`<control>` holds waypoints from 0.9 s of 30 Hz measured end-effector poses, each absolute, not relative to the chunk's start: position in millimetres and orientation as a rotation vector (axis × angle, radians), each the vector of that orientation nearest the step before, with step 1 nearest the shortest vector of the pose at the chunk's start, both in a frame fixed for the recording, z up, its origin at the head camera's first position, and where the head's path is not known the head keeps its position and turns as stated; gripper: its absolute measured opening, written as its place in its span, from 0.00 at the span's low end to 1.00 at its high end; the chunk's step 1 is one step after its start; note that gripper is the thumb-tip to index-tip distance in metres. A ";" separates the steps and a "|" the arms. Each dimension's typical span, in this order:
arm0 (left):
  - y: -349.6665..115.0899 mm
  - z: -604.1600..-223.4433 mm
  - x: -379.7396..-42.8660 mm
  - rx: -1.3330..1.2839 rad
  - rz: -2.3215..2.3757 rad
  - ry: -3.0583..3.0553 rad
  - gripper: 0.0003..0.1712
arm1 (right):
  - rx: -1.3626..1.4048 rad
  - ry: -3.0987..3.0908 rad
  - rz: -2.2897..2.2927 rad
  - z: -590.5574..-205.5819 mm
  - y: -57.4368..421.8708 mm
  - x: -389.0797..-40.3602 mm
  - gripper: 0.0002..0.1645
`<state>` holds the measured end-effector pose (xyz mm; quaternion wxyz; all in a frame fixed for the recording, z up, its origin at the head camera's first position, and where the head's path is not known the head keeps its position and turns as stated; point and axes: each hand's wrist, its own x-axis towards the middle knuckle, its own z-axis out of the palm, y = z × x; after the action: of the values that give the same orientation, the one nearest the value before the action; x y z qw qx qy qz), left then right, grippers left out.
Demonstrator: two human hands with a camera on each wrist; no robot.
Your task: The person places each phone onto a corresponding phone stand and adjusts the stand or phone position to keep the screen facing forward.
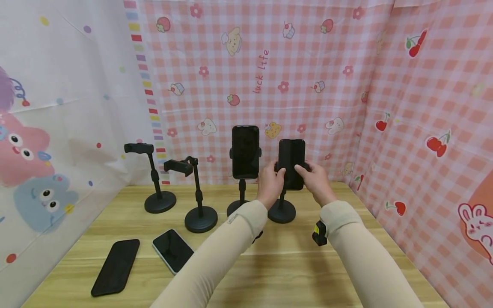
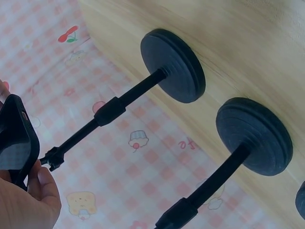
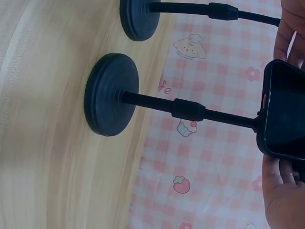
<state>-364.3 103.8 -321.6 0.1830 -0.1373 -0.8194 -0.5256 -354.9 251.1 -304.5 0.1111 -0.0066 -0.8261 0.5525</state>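
A black smartphone stands upright in a black desk phone stand, its dark screen facing me. My left hand grips the phone's left edge at the holder, fingers behind and thumb close to the screen's edge. On the opposite edge my right hand grips likewise, with the thumb lying over the screen. The right wrist view shows the phone between both hands, with my right hand at the bottom. Behind the phone, the holder's clamp is mostly hidden.
Just left, another phone is clamped upright in a second stand. Farther left are two stands with bare holders. A black phone and a light-edged phone lie on the wooden table. Patterned cloth hangs behind.
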 end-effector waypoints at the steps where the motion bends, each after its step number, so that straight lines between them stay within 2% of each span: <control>1: 103.5 -321.4 -364.6 -0.385 -1.491 -2.312 0.24 | -0.019 -2.433 1.615 -303.4 250.4 -355.0 0.35; 7: 101.1 -320.7 -365.5 -0.370 -1.527 -2.317 0.23 | -0.031 -2.461 1.585 -299.1 246.0 -354.4 0.29; 17: 101.4 -319.3 -364.8 -0.358 -1.530 -2.362 0.26 | -0.029 -2.472 1.541 -301.2 248.2 -356.0 0.26; 27: 100.1 -321.1 -366.3 -0.373 -1.549 -2.323 0.23 | 0.001 -2.472 1.499 -302.6 249.0 -356.3 0.25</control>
<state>-366.3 100.1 -321.1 0.1614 -0.1308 -0.8138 -0.5427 -356.3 249.0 -302.6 0.1248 0.0003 -0.8484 0.5144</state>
